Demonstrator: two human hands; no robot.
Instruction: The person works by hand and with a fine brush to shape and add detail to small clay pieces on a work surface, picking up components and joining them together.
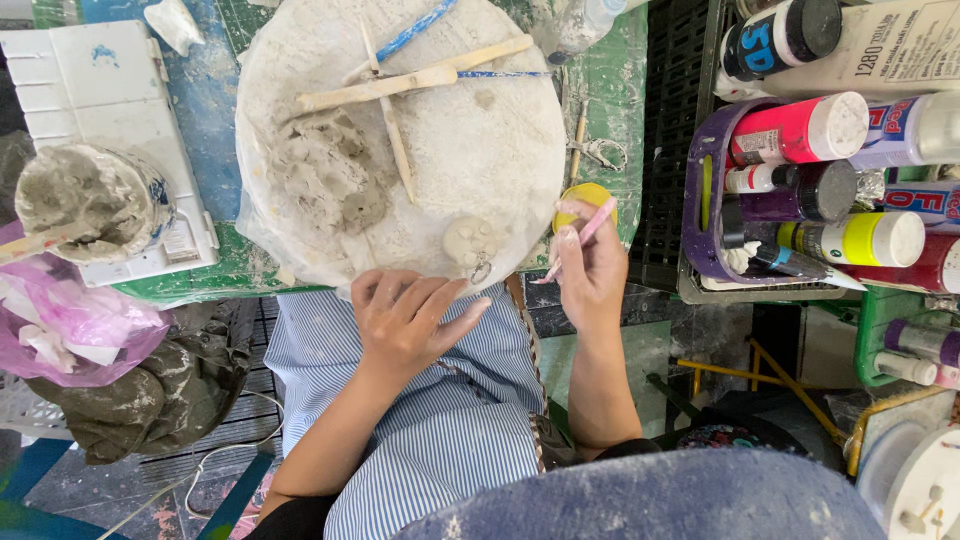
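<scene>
Clay charm takes shape at a crowded tabletop

Striped apron cloth (440, 420) fills the foreground, and above it the left hand (405, 320) rests at the near rim of the round board (500, 140), fingers loosely spread and holding nothing. Just right of it, the right hand (590, 265) has its fingers clamped on a thin pink tool (585, 232), tip angled down and left toward a small clay charm (470, 242). The charm lies on the board's near edge, between the two hands, with a metal ring (481, 270) at its lower end. It looks soft, light and easily dented; judged from its damp surface, it is best lifted by the ring or slid by its edges, not pinched across its face. A yellow lid (582, 195) sits just behind the right hand. Farther up the board lie a grey clay lump (330, 175) and crossed wooden sticks (400, 85). At left, a clay-caked cup (95, 200) stands on a white palette (90, 90), a pink bag (75, 325) beneath. At right, a purple basket (705, 215) holds paint bottles (800, 130).
</scene>
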